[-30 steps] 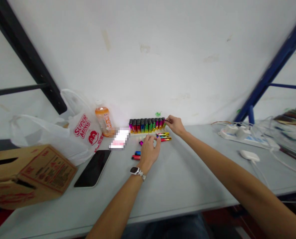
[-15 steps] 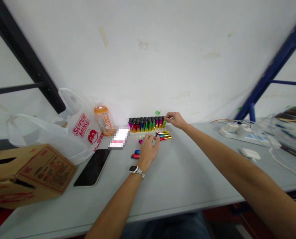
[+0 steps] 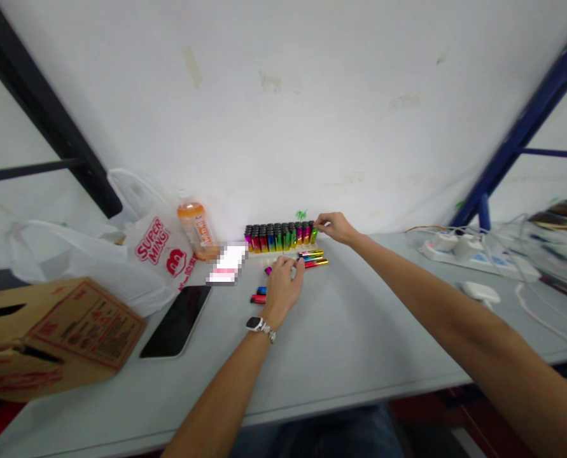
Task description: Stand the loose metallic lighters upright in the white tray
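Near centre: loose, shiny red and blue lighters (image 3: 259, 298), part hidden under curled bare left hand (image 3: 284, 287); hardly shifted, cannot tell grip. Above centre: upright row of multicoloured metallic, black-topped lighters (image 3: 277, 240). Right of that: bare right hand (image 3: 336, 227), fingertips nearly together at end lighter (image 3: 314, 235); apparently straighter than a second ago, so probably near settled. Cannot tell if clamped.

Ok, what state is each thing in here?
Left hand: fingers bent, among the loose lighters
Right hand: fingers bent at the row's right end, grip unclear
Row of lighters: upright
Loose lighters: lying down
Phone: flat, screen dark
Watch: worn on left wrist
Bottle: standing
Power strip: plugs inserted, power unclear
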Demonstrator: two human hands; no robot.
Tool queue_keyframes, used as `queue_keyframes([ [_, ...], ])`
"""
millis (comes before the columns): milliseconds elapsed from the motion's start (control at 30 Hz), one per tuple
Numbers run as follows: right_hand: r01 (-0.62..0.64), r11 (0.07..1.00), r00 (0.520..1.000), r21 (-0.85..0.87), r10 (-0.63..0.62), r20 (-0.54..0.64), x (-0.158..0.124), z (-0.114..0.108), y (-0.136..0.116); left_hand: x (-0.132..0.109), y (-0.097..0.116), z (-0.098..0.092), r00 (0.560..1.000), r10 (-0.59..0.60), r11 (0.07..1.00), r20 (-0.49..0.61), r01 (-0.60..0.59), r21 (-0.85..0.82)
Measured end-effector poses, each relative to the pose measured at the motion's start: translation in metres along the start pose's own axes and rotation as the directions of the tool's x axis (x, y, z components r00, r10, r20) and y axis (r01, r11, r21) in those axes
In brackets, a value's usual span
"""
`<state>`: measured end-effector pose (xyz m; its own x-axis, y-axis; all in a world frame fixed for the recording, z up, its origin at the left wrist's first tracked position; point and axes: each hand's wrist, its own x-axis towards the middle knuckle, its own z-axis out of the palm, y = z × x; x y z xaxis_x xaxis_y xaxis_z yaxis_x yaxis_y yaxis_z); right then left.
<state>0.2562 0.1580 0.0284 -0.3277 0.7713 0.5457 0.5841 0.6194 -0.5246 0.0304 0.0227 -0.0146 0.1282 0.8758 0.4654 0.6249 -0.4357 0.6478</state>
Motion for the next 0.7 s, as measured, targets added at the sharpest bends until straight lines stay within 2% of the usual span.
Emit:
queue_keyframes([
  [267,-0.009,0.999,1.000,-0.030,0.010,0.029,0.001,0.002,0.004,0.000,-0.001,0.001,1.000,-0.002,1.000,0.012,0.002,0.006],
  [433,-0.050,0.986,0.999,-0.162,0.049,-0.011,-0.003,0.009,-0.002,0.000,-0.001,0.002,1.000,-0.005,1.000,0.015,0.005,-0.011],
  [567,-0.075,0.965,0.997,-0.250,0.070,-0.030,-0.023,0.016,-0.011,0.000,-0.001,0.001,1.000,0.010,1.000,0.000,-0.010,-0.013],
  [700,-0.030,0.942,1.000,-0.335,0.025,-0.017,-0.054,0.028,-0.030,0.002,-0.001,0.000,1.000,0.001,1.000,0.014,-0.001,0.003],
])
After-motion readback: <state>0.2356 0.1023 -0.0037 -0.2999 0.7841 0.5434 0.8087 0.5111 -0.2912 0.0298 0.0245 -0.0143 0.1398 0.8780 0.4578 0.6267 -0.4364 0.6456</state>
